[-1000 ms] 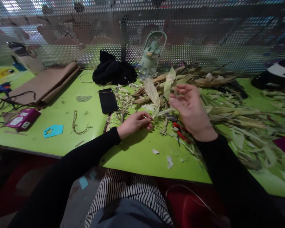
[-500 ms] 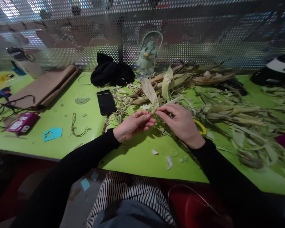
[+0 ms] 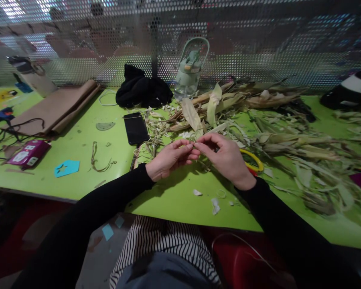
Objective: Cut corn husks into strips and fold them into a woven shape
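In the head view, my left hand [image 3: 173, 158] and my right hand [image 3: 225, 158] meet at the fingertips above the green table. Each pinches with thumb and forefinger at a thin pale-green strip of corn husk [image 3: 193, 137], most of which the fingers hide. Just behind it, broad dry corn husks [image 3: 191, 114] stick up from a loose pile. Beside my right wrist lies a pair of scissors [image 3: 254, 161] with yellow-and-red handles, partly covered by the hand. Small husk scraps [image 3: 215, 206] lie in front of my hands.
A black phone [image 3: 136, 128], black cloth [image 3: 144, 88] and a green-lidded bottle [image 3: 188, 74] stand or lie behind my hands. More husks [image 3: 297, 144] spread rightward. Leftward are a brown folded sheet [image 3: 57, 106], a purple box [image 3: 30, 153] and a blue paper piece [image 3: 66, 168]. Perforated metal screen [image 3: 108, 52] closes the back.
Both hands keep their fingertips together, with the right hand shifted slightly left. More of the scissors' yellow handle shows beside it. The view has shifted a little.
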A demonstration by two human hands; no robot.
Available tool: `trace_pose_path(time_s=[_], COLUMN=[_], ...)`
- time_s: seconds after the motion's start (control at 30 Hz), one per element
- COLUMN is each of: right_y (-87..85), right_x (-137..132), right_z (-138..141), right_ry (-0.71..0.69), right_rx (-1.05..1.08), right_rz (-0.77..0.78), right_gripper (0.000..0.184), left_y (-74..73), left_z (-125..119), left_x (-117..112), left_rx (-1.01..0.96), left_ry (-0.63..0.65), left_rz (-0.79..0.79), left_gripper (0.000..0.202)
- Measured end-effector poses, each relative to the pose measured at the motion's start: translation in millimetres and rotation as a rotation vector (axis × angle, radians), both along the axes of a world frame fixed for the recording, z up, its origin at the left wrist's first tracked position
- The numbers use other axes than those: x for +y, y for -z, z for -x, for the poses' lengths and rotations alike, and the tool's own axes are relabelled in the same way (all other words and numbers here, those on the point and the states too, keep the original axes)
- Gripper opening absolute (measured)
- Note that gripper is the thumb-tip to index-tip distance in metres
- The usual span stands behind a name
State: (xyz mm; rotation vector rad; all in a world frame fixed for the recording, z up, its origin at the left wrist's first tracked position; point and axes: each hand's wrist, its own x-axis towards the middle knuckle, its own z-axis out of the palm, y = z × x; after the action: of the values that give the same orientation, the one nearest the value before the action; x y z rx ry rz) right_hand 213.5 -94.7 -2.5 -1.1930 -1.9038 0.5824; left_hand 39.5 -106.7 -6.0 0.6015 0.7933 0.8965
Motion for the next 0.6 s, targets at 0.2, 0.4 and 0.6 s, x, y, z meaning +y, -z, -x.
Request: trace_pose_path(time_s=[0.2,0.4,0.6], right_y=[0.7,1.2,3.0], right_x=[-0.4,-0.8,3.1], right_z=[1.7,-1.2,-5.1], right_ry=[0.036,-0.106,-0.076], right_rx=[-0.027,-0.286,-0.339], right_rz=[-0.155,-0.389,-0.359], right_gripper=[0.01,0.009,0.013], left_y=[3.7,5.8,1.7], left_z=[-0.6,3.2,7.9], left_x=[0.5,2.6,4.8], left_rx=[0.122,0.259,0.516], left_ry=[-0.033,0.08,0.125], left_rz=[-0.069,-0.232,-0.456], left_gripper=[0.011,0.011,0.008])
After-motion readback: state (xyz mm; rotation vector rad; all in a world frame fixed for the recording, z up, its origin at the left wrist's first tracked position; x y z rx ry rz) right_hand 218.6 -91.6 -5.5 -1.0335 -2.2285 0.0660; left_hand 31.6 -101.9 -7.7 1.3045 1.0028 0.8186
